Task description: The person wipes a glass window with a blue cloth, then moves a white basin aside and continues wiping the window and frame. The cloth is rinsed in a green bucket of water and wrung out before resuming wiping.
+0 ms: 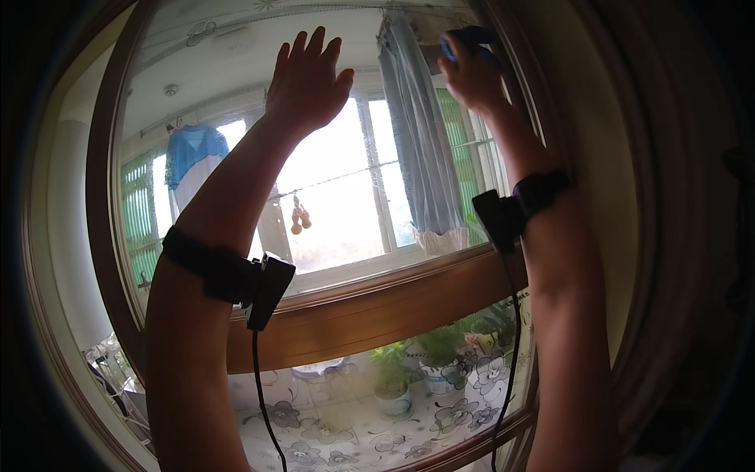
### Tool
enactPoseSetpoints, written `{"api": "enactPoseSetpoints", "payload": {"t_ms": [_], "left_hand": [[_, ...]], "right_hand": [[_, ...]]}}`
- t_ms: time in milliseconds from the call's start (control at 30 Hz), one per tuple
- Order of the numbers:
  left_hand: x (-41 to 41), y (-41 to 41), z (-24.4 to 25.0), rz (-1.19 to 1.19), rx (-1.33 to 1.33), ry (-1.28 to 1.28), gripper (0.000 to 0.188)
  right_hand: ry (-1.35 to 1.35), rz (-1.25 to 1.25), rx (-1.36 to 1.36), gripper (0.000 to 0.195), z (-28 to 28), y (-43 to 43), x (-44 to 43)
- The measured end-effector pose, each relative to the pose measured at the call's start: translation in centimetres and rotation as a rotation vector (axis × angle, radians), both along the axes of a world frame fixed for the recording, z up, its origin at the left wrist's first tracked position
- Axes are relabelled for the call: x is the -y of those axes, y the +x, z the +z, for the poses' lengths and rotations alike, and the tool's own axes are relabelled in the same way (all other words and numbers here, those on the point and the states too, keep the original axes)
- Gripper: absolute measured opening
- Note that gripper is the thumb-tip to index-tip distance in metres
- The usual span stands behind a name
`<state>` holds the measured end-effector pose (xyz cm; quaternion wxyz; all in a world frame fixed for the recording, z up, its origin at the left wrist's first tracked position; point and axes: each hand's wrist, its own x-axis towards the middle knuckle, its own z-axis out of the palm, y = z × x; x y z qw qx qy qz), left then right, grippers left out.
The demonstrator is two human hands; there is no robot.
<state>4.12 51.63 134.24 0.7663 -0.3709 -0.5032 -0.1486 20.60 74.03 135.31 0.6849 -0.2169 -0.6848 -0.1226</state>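
Note:
My left hand (309, 85) is raised with its fingers apart, flat on or just before the upper glass pane (236, 65) of a wood-framed door or window; contact cannot be told for certain. It holds nothing. Higher up at the right, my right hand (472, 76) grips a blue cloth (469, 41) against the glass near the frame's right side. The cloth is dark and partly hidden by the fingers. Black straps with small devices and cables sit on both forearms.
A brown wooden crossbar (365, 312) divides the upper glass from a flower-patterned lower pane (318, 413). Behind the glass are a grey curtain (413, 130), a hanging blue and white garment (196, 153), gourds on a string (299, 218) and potted plants (392, 377).

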Motion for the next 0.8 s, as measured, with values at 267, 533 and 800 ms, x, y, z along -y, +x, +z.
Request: {"api": "enactPoseSetpoints", "payload": {"t_ms": [267, 533, 800], "left_hand": [[-7.0, 2.8, -2.3, 0.099, -0.062, -0.047, 0.061], [-8.2, 4.2, -3.0, 0.196, -0.117, 0.001, 0.062], [-8.2, 3.7, -3.5, 0.227, -0.068, -0.011, 0.061]], "right_hand": [[0.469, 0.046, 0.083, 0.049, -3.2, 0.4, -2.4], [0.326, -0.274, -0.214, 0.045, -4.8, 4.3, -5.7], [0.305, -0.044, -0.032, 0.041, -18.3, 7.6, -6.0]]}}
